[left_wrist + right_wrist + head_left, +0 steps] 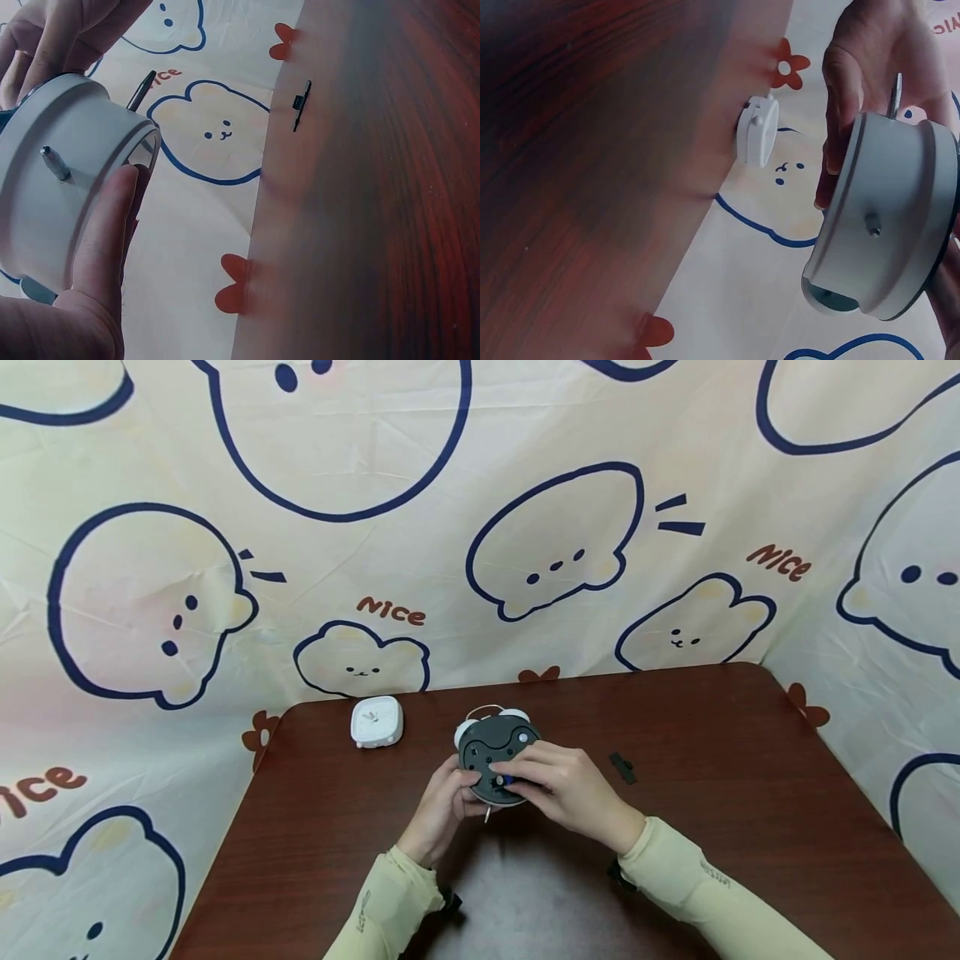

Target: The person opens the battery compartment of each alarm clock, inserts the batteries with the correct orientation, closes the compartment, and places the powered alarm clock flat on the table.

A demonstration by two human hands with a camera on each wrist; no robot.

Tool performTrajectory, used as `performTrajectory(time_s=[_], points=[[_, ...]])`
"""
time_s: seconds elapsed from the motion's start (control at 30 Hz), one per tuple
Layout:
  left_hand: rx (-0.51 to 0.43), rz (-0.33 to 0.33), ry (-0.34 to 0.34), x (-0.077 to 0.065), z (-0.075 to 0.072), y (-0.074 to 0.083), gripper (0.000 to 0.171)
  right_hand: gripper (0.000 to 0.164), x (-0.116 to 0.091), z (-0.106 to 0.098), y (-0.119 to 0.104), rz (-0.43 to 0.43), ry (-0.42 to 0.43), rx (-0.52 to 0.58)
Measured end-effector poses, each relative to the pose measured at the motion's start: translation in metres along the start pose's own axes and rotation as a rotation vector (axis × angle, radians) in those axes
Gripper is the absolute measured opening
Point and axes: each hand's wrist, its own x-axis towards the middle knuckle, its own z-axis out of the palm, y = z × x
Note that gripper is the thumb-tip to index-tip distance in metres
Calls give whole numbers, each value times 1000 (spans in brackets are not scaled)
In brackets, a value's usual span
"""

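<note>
A twin-bell alarm clock with a dark grey back and white sides is held above the table, its back turned up toward me. My left hand grips it from the left side, thumb on the back. My right hand pinches a small blue battery at the lower part of the clock's back. Fingers partly cover the battery, so how deep it sits cannot be told. In the left wrist view, the white side of the clock shows a short metal leg. A dark battery cover lies on the table, right of the clock.
A white square clock lies near the back left edge of the brown wooden table. Behind the table hangs a cream cloth printed with cartoon bears.
</note>
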Motion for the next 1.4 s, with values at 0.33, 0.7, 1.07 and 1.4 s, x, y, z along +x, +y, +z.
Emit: performTrajectory(time_s=[0.33,0.7,1.07,1.4], points=[[5,-12,16,1,0,0,43,29,-1,2,3,-63,-32,-108],[24,-29,5,2,1,-2,44,19,-5,10,4,-90,3,-209],[57,-35,20,2,4,-2,49,12,-5,23,-3,250,72,28],[65,-25,36,3,4,-3,52,98,-7,26,-14,671,26,140]])
